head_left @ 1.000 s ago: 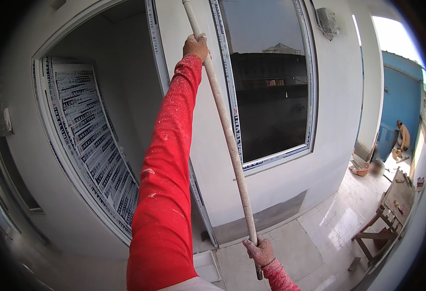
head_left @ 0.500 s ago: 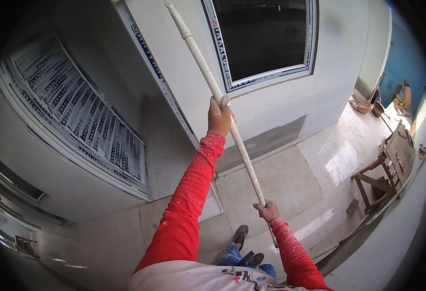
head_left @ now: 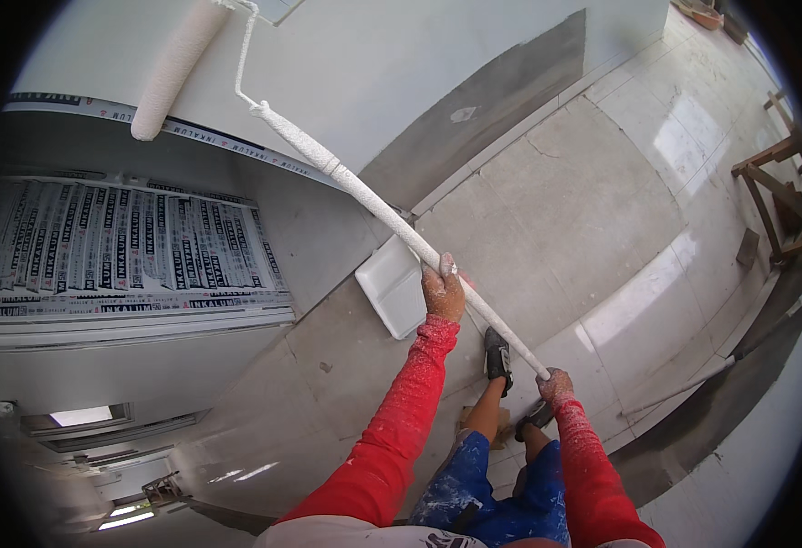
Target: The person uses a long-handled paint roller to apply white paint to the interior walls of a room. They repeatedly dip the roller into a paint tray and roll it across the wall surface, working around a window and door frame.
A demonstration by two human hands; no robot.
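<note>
A long-handled paint roller [head_left: 392, 216], crusted with white paint, slants from the upper left down toward me. My left hand [head_left: 444, 290] is closed round the middle of its pole. At the lower end of the pole, my right hand [head_left: 557, 389] is wrapped round it. The pale, fuzzy roller sleeve [head_left: 178, 73] is at the pale wall [head_left: 355, 64], beside the edge of a doorway; whether it touches the wall I cannot tell. White specks cover both hands and the red sleeves. On the floor by my left hand lies a white paint tray [head_left: 393, 297], partly hidden by that hand.
A taped door-frame strip [head_left: 236, 146] edges the wall. Left of it is a panel [head_left: 127, 242] covered in printed protective film. A grey unpainted patch [head_left: 492, 100] runs along the wall's base. To the right, a wooden trestle [head_left: 775, 187] stands near a block [head_left: 747, 247] on the tiled floor [head_left: 547, 228].
My view has turned down and left, bringing the roller sleeve and more of the tray into sight. The pole now leans further left. Both hands keep hold of it.
</note>
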